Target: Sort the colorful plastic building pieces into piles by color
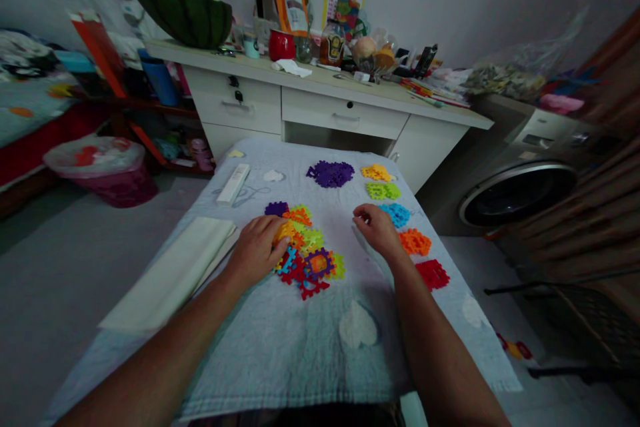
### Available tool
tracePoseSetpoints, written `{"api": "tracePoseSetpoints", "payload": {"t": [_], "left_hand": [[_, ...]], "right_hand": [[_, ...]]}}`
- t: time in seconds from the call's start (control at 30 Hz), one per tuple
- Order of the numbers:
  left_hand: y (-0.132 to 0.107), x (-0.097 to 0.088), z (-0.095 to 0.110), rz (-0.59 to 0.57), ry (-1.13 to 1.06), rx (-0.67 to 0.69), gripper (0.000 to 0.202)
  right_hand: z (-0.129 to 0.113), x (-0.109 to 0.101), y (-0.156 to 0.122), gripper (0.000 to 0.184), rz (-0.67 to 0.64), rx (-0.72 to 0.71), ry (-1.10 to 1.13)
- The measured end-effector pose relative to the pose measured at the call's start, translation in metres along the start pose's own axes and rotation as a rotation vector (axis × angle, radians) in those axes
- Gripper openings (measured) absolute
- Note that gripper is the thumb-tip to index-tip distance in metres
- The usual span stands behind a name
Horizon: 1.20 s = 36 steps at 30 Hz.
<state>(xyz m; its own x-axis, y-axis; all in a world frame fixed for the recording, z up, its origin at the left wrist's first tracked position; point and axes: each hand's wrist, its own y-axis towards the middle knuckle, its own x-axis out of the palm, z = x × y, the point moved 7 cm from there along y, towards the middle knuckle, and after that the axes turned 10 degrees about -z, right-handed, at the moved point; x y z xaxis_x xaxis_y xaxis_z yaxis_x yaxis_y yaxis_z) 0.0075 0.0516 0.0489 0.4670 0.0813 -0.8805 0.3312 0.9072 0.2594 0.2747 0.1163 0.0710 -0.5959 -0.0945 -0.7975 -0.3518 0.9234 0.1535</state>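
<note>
My left hand (257, 247) rests with curled fingers on the left edge of a mixed pile of coloured interlocking plastic pieces (307, 253), its fingertips touching a yellow-orange piece. My right hand (376, 227) lies to the right of that pile, fingers bent onto the cloth next to the blue pile (397, 214); whether it pinches a piece is hidden. Sorted piles sit farther out: purple (331, 173), yellow (376, 173), green (383, 191), orange (415, 241) and red (433, 273).
A pale towel (280, 340) covers the small table. A folded cream cloth (175, 273) and a white box (233, 183) lie at its left. Behind stand a cluttered white desk (320, 97), a washing machine (520, 180) at right and a pink bin (100, 167) at left.
</note>
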Motion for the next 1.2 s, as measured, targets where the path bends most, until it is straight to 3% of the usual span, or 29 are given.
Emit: {"api": "tracePoseSetpoints", "payload": {"t": [0.13,0.3,0.8,1.2], "left_hand": [[0.0,-0.001,0.0,0.006,-0.006,-0.002,0.033],[-0.001,-0.001,0.0,0.017,-0.009,-0.002,0.033],[-0.002,-0.001,-0.001,0.012,-0.017,-0.009,0.032],[-0.002,-0.001,0.0,0.013,-0.027,-0.008,0.032]], "right_hand": [[-0.036,0.045,0.001,0.014,-0.15,-0.18,0.037],[-0.055,0.069,-0.001,0.024,-0.263,-0.305,0.002],[-0.053,0.075,0.001,0.012,-0.273,-0.356,0.066],[-0.048,0.076,0.003,0.008,-0.261,-0.31,0.146]]}}
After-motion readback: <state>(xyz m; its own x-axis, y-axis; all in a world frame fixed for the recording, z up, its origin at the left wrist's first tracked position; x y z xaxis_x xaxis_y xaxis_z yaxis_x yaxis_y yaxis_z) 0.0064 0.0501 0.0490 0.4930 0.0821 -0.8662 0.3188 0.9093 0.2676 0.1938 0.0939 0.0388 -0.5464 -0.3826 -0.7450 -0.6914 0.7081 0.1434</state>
